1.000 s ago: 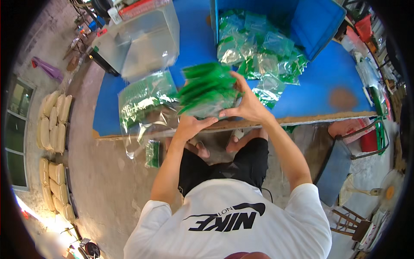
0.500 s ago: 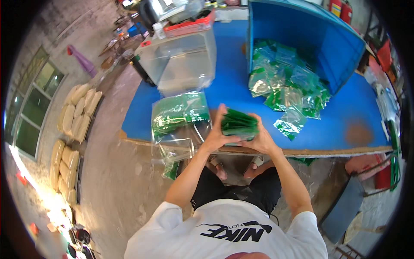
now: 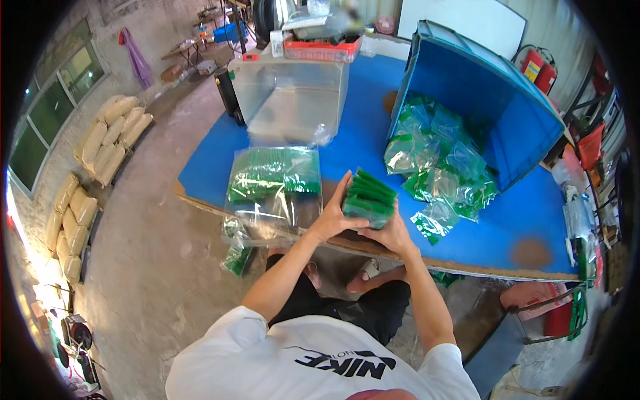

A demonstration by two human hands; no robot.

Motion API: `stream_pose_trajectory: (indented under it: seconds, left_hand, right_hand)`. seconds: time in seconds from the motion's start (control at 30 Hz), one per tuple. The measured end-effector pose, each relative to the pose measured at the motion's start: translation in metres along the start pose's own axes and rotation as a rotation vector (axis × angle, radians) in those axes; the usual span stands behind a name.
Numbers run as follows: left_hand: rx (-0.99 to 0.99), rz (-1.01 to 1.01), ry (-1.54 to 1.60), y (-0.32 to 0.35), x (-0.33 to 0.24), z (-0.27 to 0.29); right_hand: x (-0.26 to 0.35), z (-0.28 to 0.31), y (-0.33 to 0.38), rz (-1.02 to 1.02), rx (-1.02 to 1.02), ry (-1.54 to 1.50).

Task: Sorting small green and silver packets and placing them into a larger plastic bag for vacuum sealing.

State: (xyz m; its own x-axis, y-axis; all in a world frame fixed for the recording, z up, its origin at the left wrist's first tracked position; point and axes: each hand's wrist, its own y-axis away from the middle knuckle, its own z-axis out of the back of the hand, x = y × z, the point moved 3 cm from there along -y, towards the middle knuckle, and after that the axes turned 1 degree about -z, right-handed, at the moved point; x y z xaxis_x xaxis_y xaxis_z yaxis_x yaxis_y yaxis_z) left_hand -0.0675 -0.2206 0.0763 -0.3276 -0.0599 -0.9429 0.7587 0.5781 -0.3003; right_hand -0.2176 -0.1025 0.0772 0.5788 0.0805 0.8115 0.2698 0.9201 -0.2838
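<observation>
blue table (image 3: 373, 133) in a workshop: your left hand (image 3: 335, 215) & right hand (image 3: 389, 233) both clamp a green packet stack (image 3: 368, 200), w/ clear bagged packets (image 3: 272, 177) beside.

Two hands are seen, the left hand (image 3: 337, 212) and the right hand (image 3: 392, 235), closed together on one stack of green packets (image 3: 368, 199) at the near edge of one blue bench (image 3: 373, 127). Left of that stack one large clear bag of green packets (image 3: 270, 183) is counted. Right of the stack lies one heap of small clear bags (image 3: 443, 170), too many to count, spilling from one tipped blue bin (image 3: 487, 100). Beyond the stack one clear plastic box (image 3: 293, 97) is found
</observation>
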Motion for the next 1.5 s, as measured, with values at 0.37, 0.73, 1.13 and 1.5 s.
stream_pose_trajectory:
  seconds: [0.37,0.73,1.13,1.5]
  left_hand:
    - [-0.014,0.034,0.052,-0.005,0.001,-0.001]
    - [0.277,-0.013,0.085,-0.008,-0.005,0.008]
    - [0.059,-0.101,-0.385,0.036,-0.018,-0.014]
    - [0.224,0.264,0.552,0.071,-0.025,-0.029]
  right_hand:
    - [0.001,-0.001,0.004,-0.13,-0.032,-0.019]
    - [-0.018,-0.003,0.006,-0.002,-0.075,-0.02]
    - [0.037,0.008,0.028,-0.063,0.176,0.072]
    - [0.051,-0.052,0.095,-0.914,0.584,-1.648]
